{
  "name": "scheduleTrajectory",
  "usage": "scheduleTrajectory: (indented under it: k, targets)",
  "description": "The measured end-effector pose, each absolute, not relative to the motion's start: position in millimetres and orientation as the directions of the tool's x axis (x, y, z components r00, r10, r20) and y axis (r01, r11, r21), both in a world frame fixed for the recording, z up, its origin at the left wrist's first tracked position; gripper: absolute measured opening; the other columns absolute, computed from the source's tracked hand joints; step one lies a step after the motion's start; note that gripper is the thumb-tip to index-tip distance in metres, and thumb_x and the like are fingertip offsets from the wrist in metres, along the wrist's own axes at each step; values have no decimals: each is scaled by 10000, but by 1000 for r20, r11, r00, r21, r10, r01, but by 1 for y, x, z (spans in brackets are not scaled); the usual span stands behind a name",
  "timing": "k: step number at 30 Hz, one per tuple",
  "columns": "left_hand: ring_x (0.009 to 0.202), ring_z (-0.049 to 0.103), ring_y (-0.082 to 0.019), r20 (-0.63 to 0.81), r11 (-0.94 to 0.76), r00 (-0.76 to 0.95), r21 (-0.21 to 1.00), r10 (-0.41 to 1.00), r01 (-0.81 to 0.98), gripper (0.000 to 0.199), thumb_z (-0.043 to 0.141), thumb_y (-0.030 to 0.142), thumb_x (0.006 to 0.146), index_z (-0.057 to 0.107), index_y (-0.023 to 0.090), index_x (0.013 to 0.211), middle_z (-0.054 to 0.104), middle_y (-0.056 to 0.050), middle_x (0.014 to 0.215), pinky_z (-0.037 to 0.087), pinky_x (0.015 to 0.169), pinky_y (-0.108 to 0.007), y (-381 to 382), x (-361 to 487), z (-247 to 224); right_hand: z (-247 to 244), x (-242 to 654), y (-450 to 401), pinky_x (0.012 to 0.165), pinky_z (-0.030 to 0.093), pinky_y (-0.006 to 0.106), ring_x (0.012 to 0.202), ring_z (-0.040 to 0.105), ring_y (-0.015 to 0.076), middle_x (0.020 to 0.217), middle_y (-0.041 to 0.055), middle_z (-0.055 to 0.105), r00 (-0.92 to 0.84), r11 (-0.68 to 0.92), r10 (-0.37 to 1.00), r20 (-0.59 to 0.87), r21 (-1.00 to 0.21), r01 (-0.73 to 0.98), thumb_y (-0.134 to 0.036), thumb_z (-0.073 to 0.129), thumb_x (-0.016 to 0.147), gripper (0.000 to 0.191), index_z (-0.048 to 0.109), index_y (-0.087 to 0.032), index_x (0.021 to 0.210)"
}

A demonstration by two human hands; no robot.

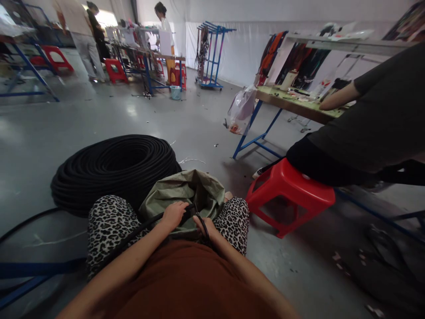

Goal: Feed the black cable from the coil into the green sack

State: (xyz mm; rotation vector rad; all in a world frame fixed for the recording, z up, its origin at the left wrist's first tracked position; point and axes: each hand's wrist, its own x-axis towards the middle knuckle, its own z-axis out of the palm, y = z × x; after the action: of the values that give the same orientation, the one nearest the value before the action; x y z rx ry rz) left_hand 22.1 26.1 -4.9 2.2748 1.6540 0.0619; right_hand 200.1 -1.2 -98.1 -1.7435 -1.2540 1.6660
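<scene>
1. A black cord [141, 228] is gripped by the left hand [175, 215], with the fingers closed around it close to its end; it is led across the left thigh from the near left.
2. A dark scissors-like tool [205, 228] is held in the right hand [205, 225], with the fingers curled around its handle; its thin blades are pointed away, just beside the cord's end. How far the blades are parted cannot be told.
3. Both hands are held close together over the open mouth of a grey-green sack [162, 190], which is set between the knees, covered by leopard-print trousers [111, 221]. The sack's contents cannot be made out.
4. A large coil of black cord [116, 188] is laid flat on the grey floor [199, 119], to the left and just beyond the left knee.
5. On the right, a red stool [292, 190] is occupied by a co-worker in a dark top [375, 119], by whom an arm is rested on a workbench [295, 103]. A clear plastic bag [241, 108] is hung at the bench's left end.
6. Farther off, a blue rack [212, 55] is stood near the white wall, and benches are attended by other people on the far left.
</scene>
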Motion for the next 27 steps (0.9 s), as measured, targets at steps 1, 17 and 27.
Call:
scheduleTrajectory:
  k: [1,17,27]
  targets:
    - [1108,619,-209,-156,-274,326,285,932,919,378,491,152,906,616,224,1255,679,-73,1218,461,946,-325,27,23,-5,-99,200,-1,493,417,210,490,517,122,525,-5,503,-110,-478,832,-543,-804,354,-638,557,864,521,566,-165,644]
    - [1068,620,-217,-176,-283,314,178,933,942,422,445,160,925,556,243,1323,677,-85,1147,474,882,-328,25,20,-16,-95,200,2,460,407,221,463,554,146,492,32,523,-73,-405,863,-500,-772,490,-628,482,916,589,518,-177,539]
    - [1052,625,-226,-217,-247,276,149,936,957,358,474,222,936,597,255,1270,678,-92,1114,468,859,-324,26,21,-14,-90,199,1,408,375,216,393,516,131,449,22,483,-61,-453,842,-537,-763,461,-632,492,912,614,480,-189,488]
